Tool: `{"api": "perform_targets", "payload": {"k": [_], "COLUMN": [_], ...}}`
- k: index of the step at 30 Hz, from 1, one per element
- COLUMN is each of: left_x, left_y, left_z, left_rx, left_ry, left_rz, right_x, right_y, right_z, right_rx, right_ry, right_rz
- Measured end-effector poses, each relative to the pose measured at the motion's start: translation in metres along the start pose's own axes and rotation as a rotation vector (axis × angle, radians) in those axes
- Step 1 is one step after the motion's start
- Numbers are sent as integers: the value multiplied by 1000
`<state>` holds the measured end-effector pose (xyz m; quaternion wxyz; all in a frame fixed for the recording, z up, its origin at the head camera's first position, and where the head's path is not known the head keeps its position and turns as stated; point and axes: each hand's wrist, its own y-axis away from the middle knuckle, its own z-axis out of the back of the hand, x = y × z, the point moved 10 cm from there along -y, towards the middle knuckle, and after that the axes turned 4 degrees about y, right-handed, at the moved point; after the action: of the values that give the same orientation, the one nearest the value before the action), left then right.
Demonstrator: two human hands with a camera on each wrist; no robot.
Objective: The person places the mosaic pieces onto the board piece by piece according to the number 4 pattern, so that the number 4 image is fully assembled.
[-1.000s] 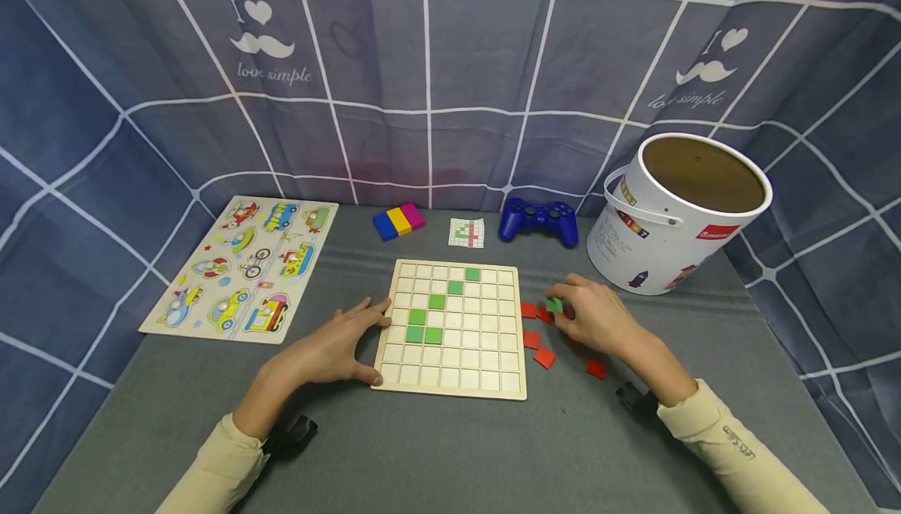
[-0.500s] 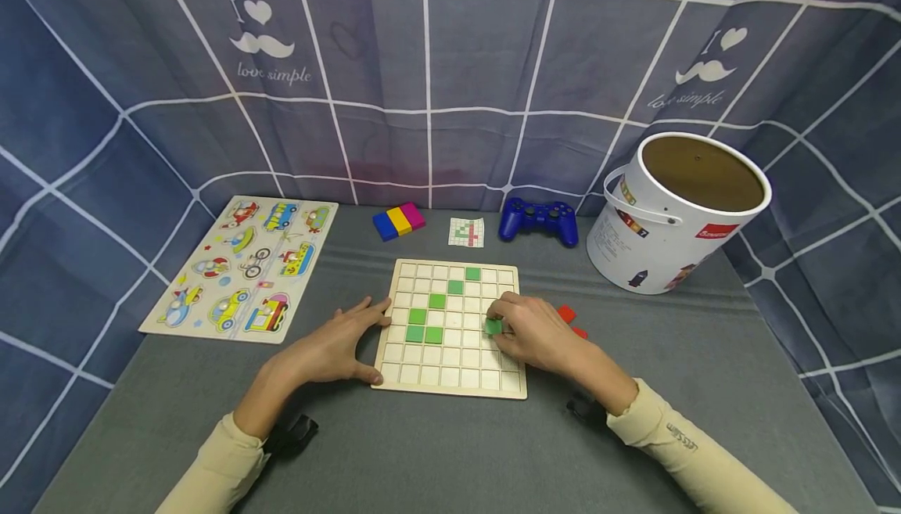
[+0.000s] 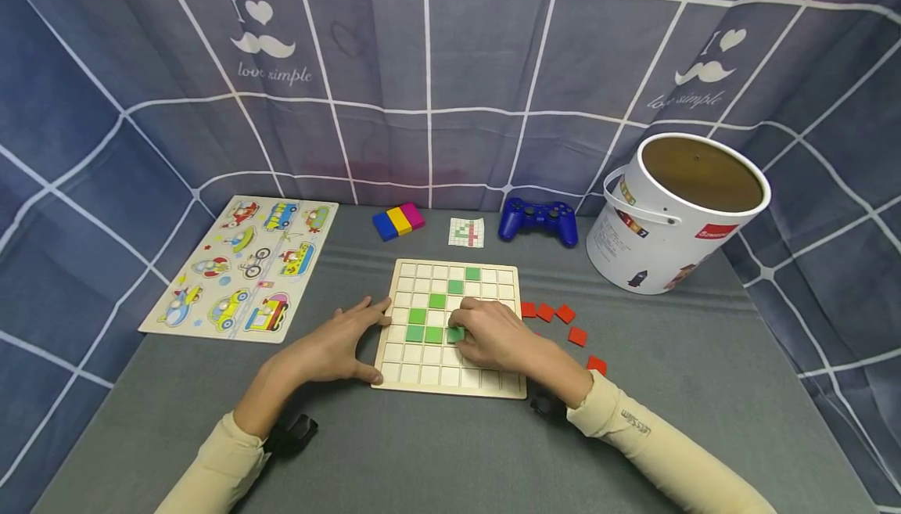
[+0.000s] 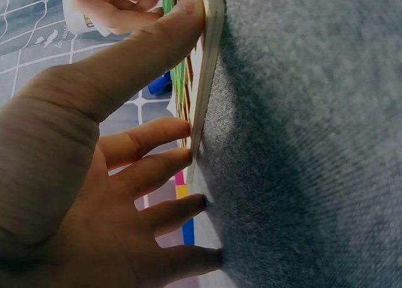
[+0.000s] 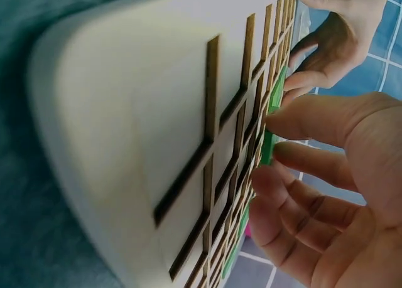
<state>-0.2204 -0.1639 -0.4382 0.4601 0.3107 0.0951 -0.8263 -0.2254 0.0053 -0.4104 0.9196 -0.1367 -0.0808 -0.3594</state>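
A square wooden grid board (image 3: 450,377) lies on the grey cloth, with several green tiles (image 3: 418,316) set in its cells in a slanting line. My right hand (image 3: 496,334) is over the board and pinches a green tile (image 3: 455,335) between thumb and forefinger, just right of the lower row of green ones. In the right wrist view this pinched tile (image 5: 268,146) stands on edge at the grid. My left hand (image 3: 338,346) rests at the board's left edge, thumb on the near corner and fingertips along the side, as the left wrist view shows for the thumb (image 4: 182,18).
Several red tiles (image 3: 577,336) are scattered right of the board, partly behind my right forearm. Behind it lie a small printed pattern card (image 3: 466,233), blue, yellow and magenta blocks (image 3: 399,221) and a blue game controller (image 3: 538,221). A picture puzzle board (image 3: 242,271) is left, a white bucket (image 3: 662,252) right.
My right hand has carried the green tile leftward from beside the red tiles to the cell row with the lowest green tiles. My left hand has stayed at the board's edge.
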Motion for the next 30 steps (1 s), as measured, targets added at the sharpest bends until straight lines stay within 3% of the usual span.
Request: {"api": "perform_targets", "payload": {"k": [12, 17, 24, 30], "left_x": [-1, 0, 0, 1], "left_y": [1, 2, 2, 0], "left_z": [-1, -2, -2, -1], "left_rx": [4, 1, 1, 1], "left_ry": [-2, 6, 6, 13], "left_rz": [3, 9, 7, 12], "right_x": [2, -2, -38, -75], "right_y": [-5, 2, 25, 45], "right_z": [-6, 4, 31, 44], "right_rx": [65, 44, -14, 0], "right_ry": [-20, -29, 4, 34], "right_rz": [-16, -15, -105, -213]}}
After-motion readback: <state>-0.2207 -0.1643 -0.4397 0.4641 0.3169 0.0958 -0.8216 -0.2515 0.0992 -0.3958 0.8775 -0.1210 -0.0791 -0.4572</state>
